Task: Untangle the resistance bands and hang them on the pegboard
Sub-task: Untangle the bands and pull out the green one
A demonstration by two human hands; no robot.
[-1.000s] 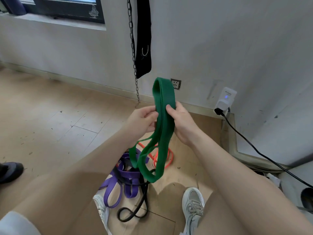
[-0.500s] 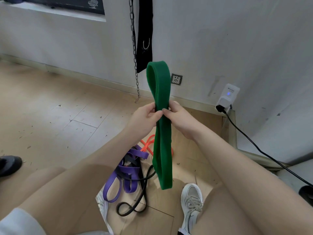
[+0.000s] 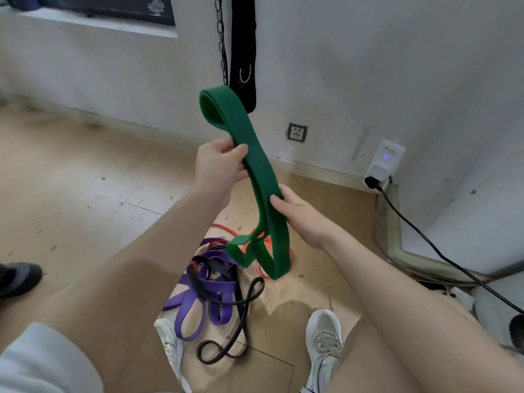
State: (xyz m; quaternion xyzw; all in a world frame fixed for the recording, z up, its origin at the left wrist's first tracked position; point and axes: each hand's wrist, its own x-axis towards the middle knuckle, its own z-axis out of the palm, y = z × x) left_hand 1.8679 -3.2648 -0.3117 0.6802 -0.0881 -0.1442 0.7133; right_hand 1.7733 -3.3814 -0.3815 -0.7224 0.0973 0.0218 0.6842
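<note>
**Green band in both hands, floppy and light**

Head view: I am holding the green band (image 3: 256, 165) off the floor, my left hand (image 3: 219, 165) gripping it high, my right hand (image 3: 297, 217) pinching it lower. It is drooping and twisting below, so I am judging it soft, light and rubbery. I am reckoning the top loop the best hold for hanging. The purple band (image 3: 204, 304), black band (image 3: 241, 316) and orange band (image 3: 263, 245) are lying tangled on the floor (image 3: 71, 194).

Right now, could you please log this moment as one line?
hands: left, right both grip green band | purple, black, orange bands: floor
</note>
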